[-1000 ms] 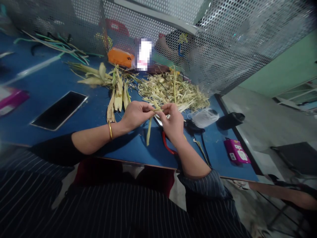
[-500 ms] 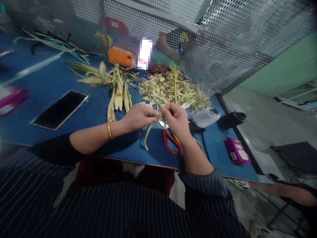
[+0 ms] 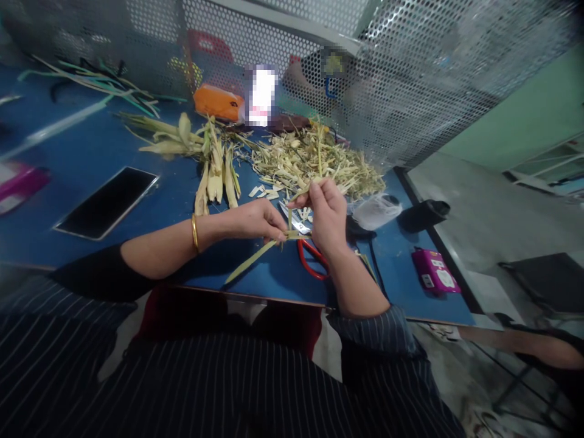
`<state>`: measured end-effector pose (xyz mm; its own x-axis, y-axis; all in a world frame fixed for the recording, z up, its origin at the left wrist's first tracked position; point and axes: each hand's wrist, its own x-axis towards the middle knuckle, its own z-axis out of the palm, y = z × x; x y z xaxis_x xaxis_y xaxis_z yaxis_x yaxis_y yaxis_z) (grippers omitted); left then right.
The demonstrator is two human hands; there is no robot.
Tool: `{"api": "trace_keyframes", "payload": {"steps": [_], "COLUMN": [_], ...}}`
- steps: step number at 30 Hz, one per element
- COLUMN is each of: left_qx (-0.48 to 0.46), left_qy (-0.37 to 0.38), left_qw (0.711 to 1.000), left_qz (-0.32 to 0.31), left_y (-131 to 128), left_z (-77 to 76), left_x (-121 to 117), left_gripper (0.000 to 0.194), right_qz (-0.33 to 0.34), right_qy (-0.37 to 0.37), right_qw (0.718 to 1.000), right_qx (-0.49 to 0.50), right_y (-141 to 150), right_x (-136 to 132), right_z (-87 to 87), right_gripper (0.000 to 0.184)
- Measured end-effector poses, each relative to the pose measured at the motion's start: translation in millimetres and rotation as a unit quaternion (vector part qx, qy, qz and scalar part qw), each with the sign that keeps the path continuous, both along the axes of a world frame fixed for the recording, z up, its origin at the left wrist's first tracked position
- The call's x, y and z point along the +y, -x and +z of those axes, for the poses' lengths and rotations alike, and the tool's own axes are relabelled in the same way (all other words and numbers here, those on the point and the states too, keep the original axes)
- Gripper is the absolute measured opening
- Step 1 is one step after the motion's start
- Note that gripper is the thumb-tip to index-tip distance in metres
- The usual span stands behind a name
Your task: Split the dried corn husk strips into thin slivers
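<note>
My left hand [image 3: 260,220] is closed, pinching crossed pale green husk strips [image 3: 250,263] between thumb and fingers; one long tail hangs down-left over the table edge. My right hand [image 3: 329,213] is closed too, holding a raised end of a husk strip above and right of the left hand. Under the hands lie scissors with red handles [image 3: 312,260], blades pointing away, partly hidden by the right hand. Just beyond are small cut pieces [image 3: 269,193], a heap of shredded husk [image 3: 314,155] and several whole husks [image 3: 218,173].
A phone [image 3: 107,202] lies on the blue table at left. An orange pack [image 3: 219,102] and a blurred bright screen [image 3: 261,94] stand by the perforated metal screen [image 3: 283,30]. Rightward are a plastic bag [image 3: 376,211], a black roll [image 3: 423,215], a purple pack [image 3: 435,271] and another person's arm [image 3: 524,347].
My right hand has drawn up and away from the left, lifting a strip end. The left hand has dropped slightly; the strip tail now swings out to the left, and the scissor blades show more.
</note>
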<state>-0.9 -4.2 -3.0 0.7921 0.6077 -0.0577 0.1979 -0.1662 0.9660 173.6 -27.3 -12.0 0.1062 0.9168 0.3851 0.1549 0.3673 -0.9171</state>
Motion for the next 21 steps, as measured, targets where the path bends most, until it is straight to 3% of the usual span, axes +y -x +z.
{"api": "trace_keyframes", "payload": {"steps": [7, 12, 15, 19, 21], "left_qx": [0.021, 0.015, -0.01, -0.034, -0.027], "left_qy": [0.038, 0.012, 0.039, 0.06, 0.06], "left_qw": [0.998, 0.998, 0.998, 0.994, 0.992], "left_qz": [0.036, 0.057, 0.049, 0.089, 0.107], "left_y": [-2, -8, -11, -11, -9], "left_z": [2.2, -6.8, -12.3, -11.3, -7.1], "left_x": [-6, -12, -16, -17, -13], "left_gripper": [0.026, 0.032, 0.028, 0.023, 0.024], "right_qz": [0.048, 0.082, 0.093, 0.121, 0.082], "right_qy": [-0.015, -0.039, -0.054, -0.07, -0.099], "right_qw": [0.999, 0.996, 0.994, 0.988, 0.985], "right_qx": [0.0, 0.006, 0.007, -0.069, -0.119], "right_y": [10, 16, 19, 13, 4], "right_x": [-6, -13, -18, -17, -13], "right_z": [1.3, 2.8, 4.6, 7.1, 8.9], "right_gripper": [0.022, 0.018, 0.015, 0.013, 0.018]}}
